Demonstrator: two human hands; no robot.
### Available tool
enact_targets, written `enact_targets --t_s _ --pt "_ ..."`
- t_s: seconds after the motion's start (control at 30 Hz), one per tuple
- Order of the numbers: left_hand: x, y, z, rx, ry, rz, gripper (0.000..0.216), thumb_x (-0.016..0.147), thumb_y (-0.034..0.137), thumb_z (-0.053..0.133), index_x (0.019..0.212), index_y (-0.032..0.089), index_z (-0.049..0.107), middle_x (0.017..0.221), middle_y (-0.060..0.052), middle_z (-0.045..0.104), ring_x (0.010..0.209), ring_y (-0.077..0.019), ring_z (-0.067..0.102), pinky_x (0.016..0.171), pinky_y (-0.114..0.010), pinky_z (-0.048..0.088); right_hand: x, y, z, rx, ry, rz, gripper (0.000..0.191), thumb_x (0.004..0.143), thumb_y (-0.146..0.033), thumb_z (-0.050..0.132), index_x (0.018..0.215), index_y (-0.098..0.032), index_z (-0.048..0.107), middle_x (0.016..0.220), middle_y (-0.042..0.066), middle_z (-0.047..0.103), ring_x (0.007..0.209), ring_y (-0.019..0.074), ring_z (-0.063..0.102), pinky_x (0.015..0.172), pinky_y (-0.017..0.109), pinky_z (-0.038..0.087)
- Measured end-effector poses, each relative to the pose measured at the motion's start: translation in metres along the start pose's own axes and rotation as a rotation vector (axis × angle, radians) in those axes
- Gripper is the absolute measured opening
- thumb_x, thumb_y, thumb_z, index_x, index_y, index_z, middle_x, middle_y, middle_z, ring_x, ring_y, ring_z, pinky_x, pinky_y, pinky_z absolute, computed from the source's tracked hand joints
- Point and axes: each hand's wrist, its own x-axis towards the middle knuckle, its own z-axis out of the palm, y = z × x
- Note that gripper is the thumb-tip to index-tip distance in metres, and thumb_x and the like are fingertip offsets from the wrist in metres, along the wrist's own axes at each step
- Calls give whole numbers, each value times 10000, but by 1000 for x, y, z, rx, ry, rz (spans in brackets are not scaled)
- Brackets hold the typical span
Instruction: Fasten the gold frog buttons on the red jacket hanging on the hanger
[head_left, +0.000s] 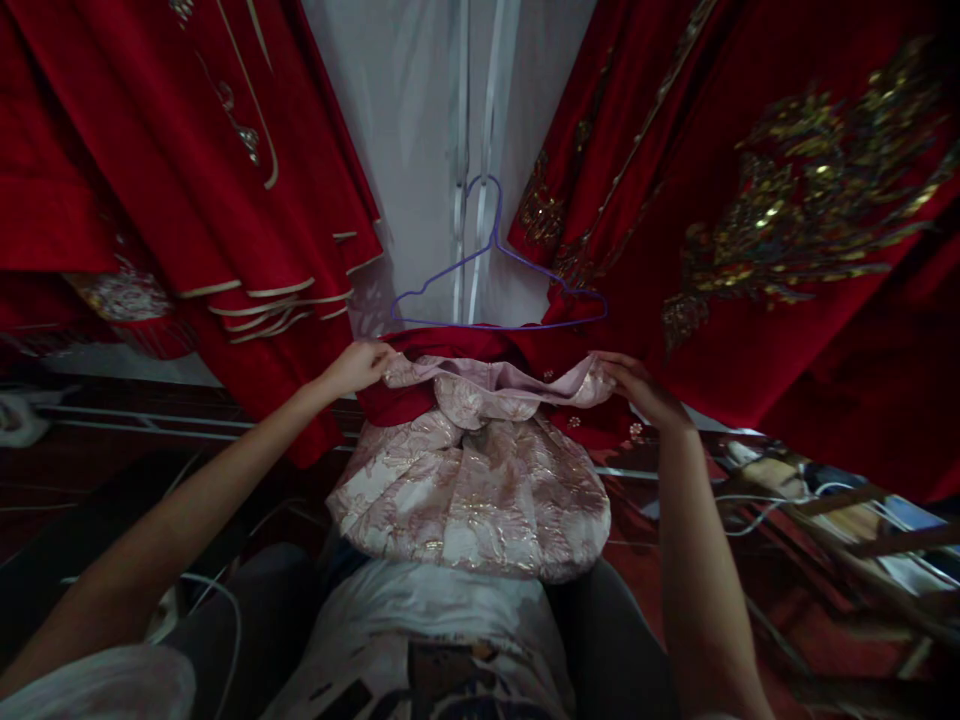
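A pale pink brocade garment (480, 490) with a gold, shiny pattern and pleats spreads over my lap. My left hand (361, 367) is closed on the left end of its top band, and my right hand (636, 383) pinches the right end. Between them the band is stretched out sideways and sags in the middle, showing a plain pink lining. Just beyond the band hangs a purple hanger (495, 250), its hook at a metal rail. Behind the band, dark red cloth (401, 405) shows, partly hidden by the garment.
Red garments with cream trim (247, 230) hang at the left. On the right hang red garments with gold sequin embroidery (780, 210). White cables (765, 510) and wooden frame parts (847, 500) lie low at the right. A pale wall (397, 120) stands behind.
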Motion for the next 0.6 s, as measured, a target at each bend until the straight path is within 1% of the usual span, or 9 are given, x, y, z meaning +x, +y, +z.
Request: enact_targets --t_s 0.03,0.1,0.17,0.23,0.3,0.33,0.4,0.5,0.6 --pt "-2 9 1 -9 -19 71 348 908 357 381 1035 206 668 961 -77 724 845 -211 673 787 -314 510 -1 -5 5 1 -18 -19 414 782 -449 599 1136 -240 642 1087 58 687 937 193 656 769 321 546" --pt "-2 36 0 -4 35 249 351 934 329 349 1047 192 652 1077 -90 685 1012 -204 631 933 -350 477 -2 -17 15 -31 -57 -80 409 793 -444 599 1141 -235 645 1007 47 696 861 175 650 737 293 526" --pt "6 65 -1 36 132 401 329 942 296 355 1034 184 651 1247 -100 603 1195 -206 529 1078 -413 376 -3 -29 25 -85 -84 -159 387 802 -435 606 1124 -227 656 954 38 694 817 160 633 729 278 504" --pt "19 89 -1 81 173 503 289 939 272 386 998 193 657 1354 -80 533 1308 -217 422 1165 -492 231 -3 -37 30 -118 -66 -225 370 813 -433 599 1109 -217 657 919 34 688 790 155 620 722 277 492" --pt "33 102 6 96 184 538 257 928 258 418 976 196 662 1424 -72 472 1380 -240 320 1178 -547 159 -2 -39 31 -129 2 -257 381 816 -434 590 1123 -214 640 892 33 682 767 158 613 703 283 490" --pt "40 105 12 94 162 548 253 926 250 420 963 193 664 1437 -74 458 1386 -245 309 1174 -556 166 -1 -38 30 -135 45 -259 389 815 -437 584 1129 -214 630 880 35 680 759 162 613 692 287 493" --pt "47 106 26 89 113 550 261 925 236 414 923 183 670 1444 -85 449 1368 -249 335 1157 -548 224 1 -33 26 -160 143 -252 386 817 -440 559 1125 -216 619 903 48 683 781 177 624 688 299 501" --pt "48 103 44 117 118 515 269 919 249 420 872 179 676 1476 -84 404 1367 -266 326 1151 -550 233 7 -23 17 -204 315 -243 356 829 -423 496 1093 -213 608 1009 85 678 865 206 639 708 328 515" --pt "47 102 49 118 163 490 265 914 255 425 889 180 678 1476 -86 397 1363 -268 327 1157 -543 218 12 -16 12 -203 420 -233 355 828 -410 473 1092 -205 594 1047 107 670 897 227 641 707 351 521"
